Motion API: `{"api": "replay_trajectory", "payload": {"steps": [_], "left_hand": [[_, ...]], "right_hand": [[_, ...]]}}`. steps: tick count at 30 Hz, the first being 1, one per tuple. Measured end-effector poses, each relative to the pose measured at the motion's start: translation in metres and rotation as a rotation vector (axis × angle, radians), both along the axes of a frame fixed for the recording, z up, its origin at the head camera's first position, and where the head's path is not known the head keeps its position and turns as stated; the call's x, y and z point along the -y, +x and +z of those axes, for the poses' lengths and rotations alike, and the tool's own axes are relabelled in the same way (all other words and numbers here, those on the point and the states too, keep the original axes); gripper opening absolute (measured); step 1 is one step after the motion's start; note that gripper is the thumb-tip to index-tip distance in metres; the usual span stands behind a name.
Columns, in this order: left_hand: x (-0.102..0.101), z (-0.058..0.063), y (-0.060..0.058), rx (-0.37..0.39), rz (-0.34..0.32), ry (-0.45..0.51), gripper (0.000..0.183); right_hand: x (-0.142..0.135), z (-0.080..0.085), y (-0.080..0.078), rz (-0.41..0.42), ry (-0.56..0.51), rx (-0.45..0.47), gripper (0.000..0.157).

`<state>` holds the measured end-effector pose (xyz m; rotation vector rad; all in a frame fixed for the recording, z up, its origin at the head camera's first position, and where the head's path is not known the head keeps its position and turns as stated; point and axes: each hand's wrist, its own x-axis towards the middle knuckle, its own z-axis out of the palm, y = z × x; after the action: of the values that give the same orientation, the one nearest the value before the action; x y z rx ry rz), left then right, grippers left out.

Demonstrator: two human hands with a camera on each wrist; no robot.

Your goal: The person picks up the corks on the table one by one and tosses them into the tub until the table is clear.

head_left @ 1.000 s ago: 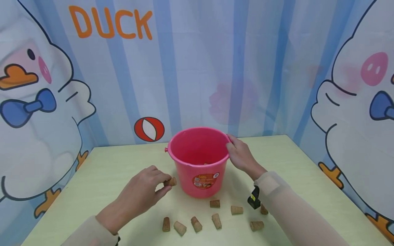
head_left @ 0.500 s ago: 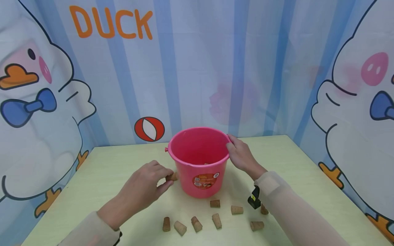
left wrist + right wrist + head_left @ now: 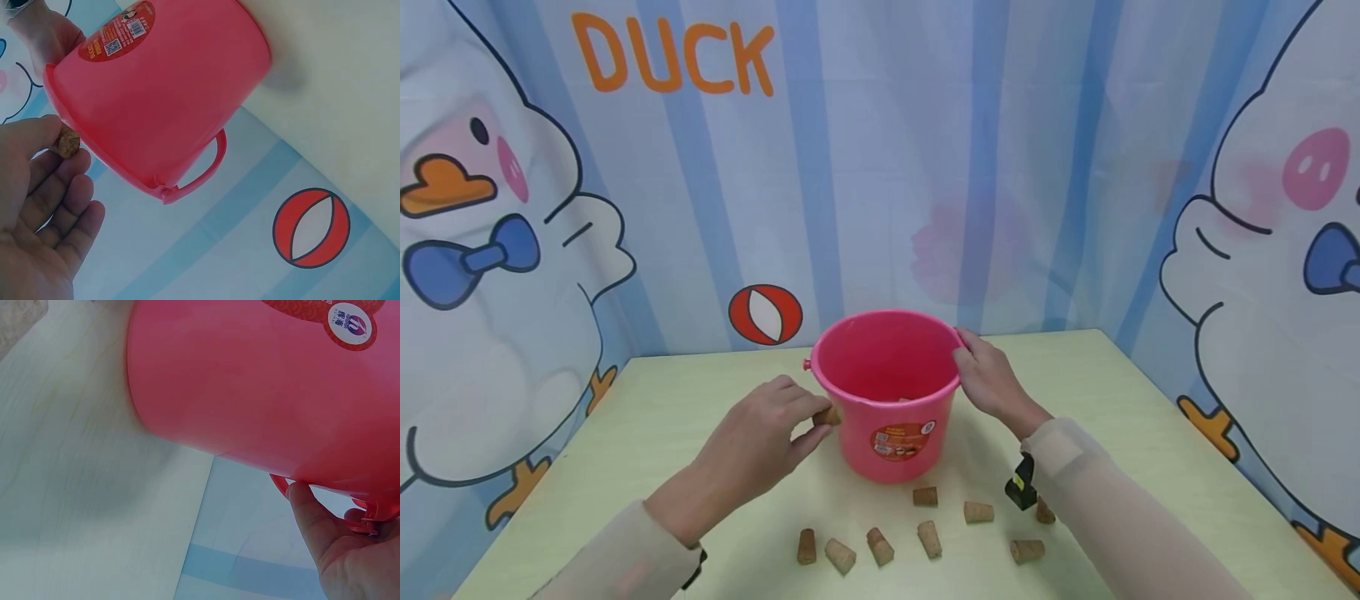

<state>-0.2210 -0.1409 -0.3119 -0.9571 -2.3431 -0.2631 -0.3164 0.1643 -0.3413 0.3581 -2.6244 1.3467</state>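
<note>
A pink bucket [image 3: 891, 450] stands upright on the table, an orange-red label on its front. Between thumb and fingertips my left hand [image 3: 760, 437] pinches a cork stopper [image 3: 67, 142], just left of the bucket wall and below its rim. Whether the cork touches the wall I cannot tell. My right hand [image 3: 992, 379] grips the bucket's right edge, where the right wrist view shows the thumb against its pink handle [image 3: 279, 484]. Deep inside the bucket a small pale piece shows, mostly hidden by the front rim.
Several corks lie scattered in front of the bucket, including a dark one [image 3: 925, 497] nearest it and a pale one [image 3: 840, 556] closer to me. Another cork [image 3: 1044, 511] is partly hidden by my right sleeve. A printed duck curtain [image 3: 880, 167] surrounds the table [image 3: 700, 383].
My left hand has risen with the cork and shifted slightly right, up along the bucket's left side. The right hand, the bucket and the loose corks have stayed in place.
</note>
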Motion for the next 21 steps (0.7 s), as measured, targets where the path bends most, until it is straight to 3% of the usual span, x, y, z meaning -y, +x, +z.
{"api": "replay_trajectory", "payload": {"steps": [21], "left_hand": [[-0.008, 0.013, -0.010, -0.048, -0.041, 0.009, 0.025]], "right_hand": [[0.000, -0.001, 0.000, 0.002, -0.013, 0.006, 0.053]]}}
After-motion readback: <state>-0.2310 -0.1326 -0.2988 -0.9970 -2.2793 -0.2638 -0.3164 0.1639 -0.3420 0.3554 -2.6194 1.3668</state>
